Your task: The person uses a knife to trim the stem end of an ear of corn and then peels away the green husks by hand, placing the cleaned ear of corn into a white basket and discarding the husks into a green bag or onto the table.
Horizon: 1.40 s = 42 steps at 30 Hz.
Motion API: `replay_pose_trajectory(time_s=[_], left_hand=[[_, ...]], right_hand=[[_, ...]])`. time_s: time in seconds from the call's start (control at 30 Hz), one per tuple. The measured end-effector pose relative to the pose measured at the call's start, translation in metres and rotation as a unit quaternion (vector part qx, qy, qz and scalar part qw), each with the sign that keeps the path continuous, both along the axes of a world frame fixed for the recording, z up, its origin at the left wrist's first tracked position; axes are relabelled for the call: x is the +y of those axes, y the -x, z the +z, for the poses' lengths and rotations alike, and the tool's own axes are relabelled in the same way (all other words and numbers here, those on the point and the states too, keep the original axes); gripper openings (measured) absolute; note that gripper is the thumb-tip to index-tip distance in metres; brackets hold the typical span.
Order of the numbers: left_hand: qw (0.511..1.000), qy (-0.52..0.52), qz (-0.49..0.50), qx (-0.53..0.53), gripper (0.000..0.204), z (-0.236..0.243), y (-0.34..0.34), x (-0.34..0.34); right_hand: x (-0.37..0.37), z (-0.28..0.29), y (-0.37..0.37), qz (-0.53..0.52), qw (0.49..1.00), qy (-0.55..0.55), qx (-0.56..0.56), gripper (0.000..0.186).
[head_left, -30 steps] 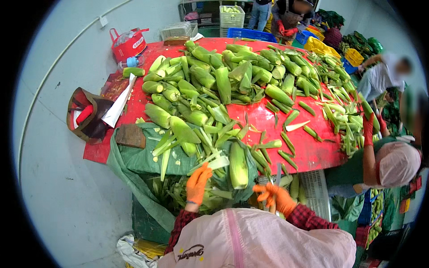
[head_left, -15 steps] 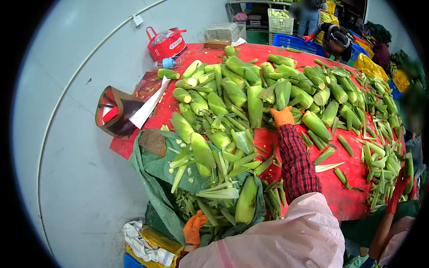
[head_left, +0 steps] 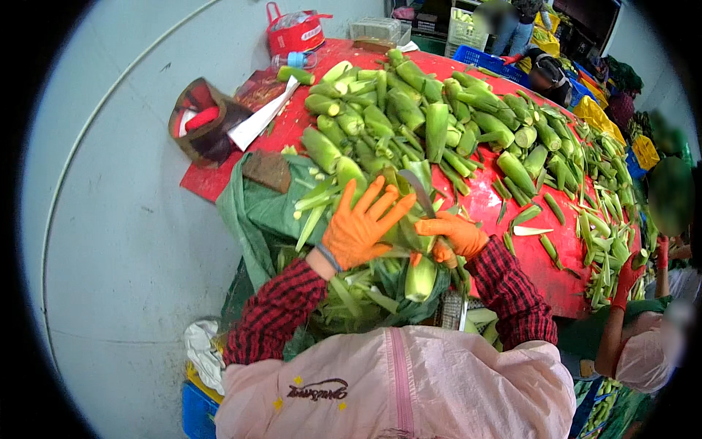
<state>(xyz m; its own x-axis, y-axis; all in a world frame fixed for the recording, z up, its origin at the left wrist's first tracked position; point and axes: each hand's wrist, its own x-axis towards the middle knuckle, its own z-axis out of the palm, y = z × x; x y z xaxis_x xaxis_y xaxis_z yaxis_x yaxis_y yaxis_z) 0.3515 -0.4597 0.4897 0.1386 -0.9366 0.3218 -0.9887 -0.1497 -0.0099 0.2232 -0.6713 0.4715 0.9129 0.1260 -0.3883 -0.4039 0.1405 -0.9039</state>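
My left hand (head_left: 360, 227), in an orange glove, is open with its fingers spread above husks and green corn ears at the sack's edge. To its right, my right hand (head_left: 455, 235), also orange-gloved, is closed around what looks like a knife (head_left: 418, 192), whose grey curved blade points up and left. Green husk lies between the hands, partly hidden by the fingers. Just below them rests a corn ear in its husk (head_left: 420, 280). Under my left hand spreads a green sack (head_left: 252, 212) with loose husk pieces on it.
A heap of corn ears (head_left: 409, 102) covers the red table (head_left: 541, 274). Left stand a brown container (head_left: 208, 132), a red bag (head_left: 296, 33) and a blue-capped bottle (head_left: 296, 60). A co-worker's red-gloved hand (head_left: 629, 274) is at the right. Blue crates (head_left: 490, 67) stand behind.
My right hand has drawn back from the heap toward me, and the blade now shows at it. My left hand has risen from the sack and spread its fingers. The view has shifted.
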Motion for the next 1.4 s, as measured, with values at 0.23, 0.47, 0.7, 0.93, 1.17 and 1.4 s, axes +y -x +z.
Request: replay_pose_trajectory(time_s=[0.23,0.47,0.7,0.93,1.17,1.4], left_hand=[[0.64,0.279,0.149,0.701,0.078,-0.107,0.006,0.118],[0.06,0.391,0.043,0.917,0.044,-0.173,0.035,0.153],[0.043,0.421,0.013,0.906,0.043,-0.149,0.06,0.164],[-0.005,0.44,0.007,0.898,0.058,-0.184,0.05,0.175],[0.016,0.436,-0.01,0.9,0.053,-0.184,0.056,0.177],[-0.046,0.408,-0.14,0.901,0.05,-0.178,0.062,0.19]], right_hand=[[0.113,-0.063,0.002,-0.133,0.987,0.074,0.043,0.058],[0.207,-0.07,0.005,0.098,0.687,0.619,-0.368,0.09],[0.209,-0.058,-0.017,0.157,0.621,0.657,-0.397,0.094],[0.244,-0.057,-0.001,0.07,0.991,0.097,0.055,0.073],[0.227,-0.062,-0.011,0.127,0.895,0.352,-0.243,0.074],[0.231,-0.072,-0.027,0.085,0.75,0.466,-0.462,0.048]])
